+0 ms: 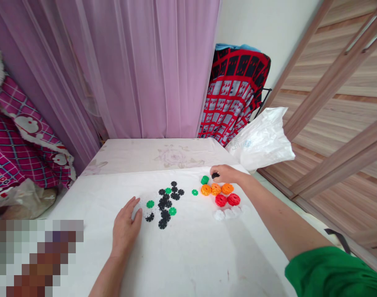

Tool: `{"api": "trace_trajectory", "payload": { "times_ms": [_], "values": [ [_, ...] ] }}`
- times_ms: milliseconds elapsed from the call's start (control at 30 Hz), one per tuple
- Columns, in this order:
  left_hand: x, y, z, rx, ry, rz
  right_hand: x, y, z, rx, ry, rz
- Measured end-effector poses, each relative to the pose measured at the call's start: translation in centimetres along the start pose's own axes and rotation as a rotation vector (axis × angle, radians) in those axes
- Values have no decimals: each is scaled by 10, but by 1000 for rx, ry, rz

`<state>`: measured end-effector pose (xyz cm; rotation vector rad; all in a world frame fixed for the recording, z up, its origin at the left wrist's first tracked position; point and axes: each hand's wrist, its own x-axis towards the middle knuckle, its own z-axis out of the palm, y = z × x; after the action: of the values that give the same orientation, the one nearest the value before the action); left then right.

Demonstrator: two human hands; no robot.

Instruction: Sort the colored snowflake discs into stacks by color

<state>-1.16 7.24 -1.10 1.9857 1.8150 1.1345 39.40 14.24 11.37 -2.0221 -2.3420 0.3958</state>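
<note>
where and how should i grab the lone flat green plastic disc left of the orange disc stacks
Pinch the green plastic disc by its near and far edges, probably reaching down from the near side: it lies flat, apart from its neighbours, with black notched plastic discs to its left and orange plastic disc stacks to its right.
</note>
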Motion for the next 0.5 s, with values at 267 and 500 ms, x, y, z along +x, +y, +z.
{"api": "trace_trajectory", "payload": {
  "times_ms": [267, 500],
  "values": [
    [0, 6, 0, -23, 20, -24, -18, -92, 27, -127, -274, -219],
    [0, 7, 2, -15, 14, -18, -24, -113, 51, -212, -261, -224]
  ]
}}
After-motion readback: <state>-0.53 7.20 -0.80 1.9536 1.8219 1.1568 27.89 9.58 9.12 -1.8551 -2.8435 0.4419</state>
